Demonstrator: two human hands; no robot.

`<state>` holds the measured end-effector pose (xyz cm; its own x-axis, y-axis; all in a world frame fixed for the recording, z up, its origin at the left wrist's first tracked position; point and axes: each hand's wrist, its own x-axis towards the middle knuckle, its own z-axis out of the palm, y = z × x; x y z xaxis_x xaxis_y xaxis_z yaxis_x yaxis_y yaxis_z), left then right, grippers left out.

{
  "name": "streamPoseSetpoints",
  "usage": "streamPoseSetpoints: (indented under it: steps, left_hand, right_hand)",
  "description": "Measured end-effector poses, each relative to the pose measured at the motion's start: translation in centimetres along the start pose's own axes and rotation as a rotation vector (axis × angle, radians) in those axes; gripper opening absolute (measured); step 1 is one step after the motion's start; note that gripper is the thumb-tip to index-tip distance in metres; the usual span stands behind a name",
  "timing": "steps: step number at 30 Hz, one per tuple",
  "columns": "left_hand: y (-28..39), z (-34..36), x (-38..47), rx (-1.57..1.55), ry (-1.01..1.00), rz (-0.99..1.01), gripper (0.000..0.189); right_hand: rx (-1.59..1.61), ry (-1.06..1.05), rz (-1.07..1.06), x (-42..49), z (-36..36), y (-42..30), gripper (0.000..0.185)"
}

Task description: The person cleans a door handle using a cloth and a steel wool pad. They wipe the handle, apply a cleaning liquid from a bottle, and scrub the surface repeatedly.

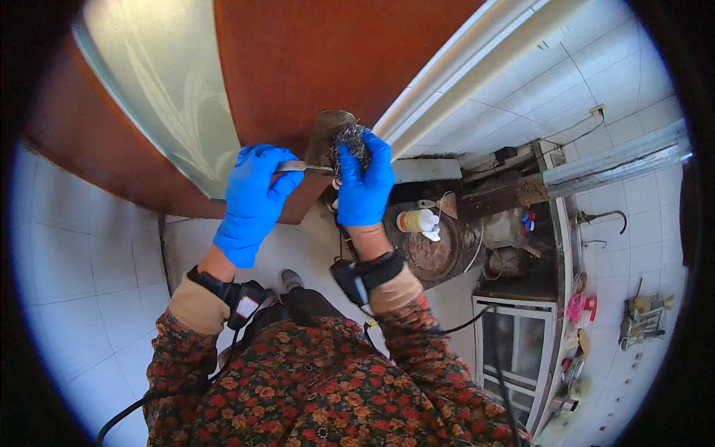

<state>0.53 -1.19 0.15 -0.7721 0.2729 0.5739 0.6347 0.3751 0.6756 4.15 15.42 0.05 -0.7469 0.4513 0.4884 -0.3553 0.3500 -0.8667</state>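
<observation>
My left hand (256, 195), in a blue glove, is closed around the handle of a narrow metal tool (296, 166), whose thin shaft points right; its far end is hidden at the scourer, so its kind cannot be told. My right hand (366, 181), gloved alike, grips a steel wool scourer (351, 146) against or close to that end. Behind the scourer a round, dull metal fitting (329, 125) shows against the reddish-brown door panel (335, 56).
On the dark stove top at right stand a white bottle with a yellow label (416, 220) and a round rusty lid or plate (433, 251). A metal flue pipe (614, 159) crosses the far right. A glass-fronted cabinet (516, 341) stands lower right, and cables hang from both wrists.
</observation>
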Motion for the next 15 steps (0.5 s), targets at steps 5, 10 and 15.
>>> streamPoseSetpoints:
  steps: [5, 10, 15]
  left_hand:
    - [-0.1, 0.5, 0.3, 0.026, 0.042, 0.010, 0.014]
    - [-0.2, 0.7, 0.8, 0.025, 0.063, 0.056, 0.013]
    - [-0.6, 0.7, 0.4, 0.036, 0.041, 0.050, 0.013]
  right_hand:
    - [-0.192, 0.001, 0.052, -0.6, 0.3, 2.2, 0.029]
    - [-0.287, -0.020, 0.119, -0.6, -0.5, 1.7, 0.028]
    - [-0.226, 0.151, -0.066, -0.6, 1.6, 1.7, 0.029]
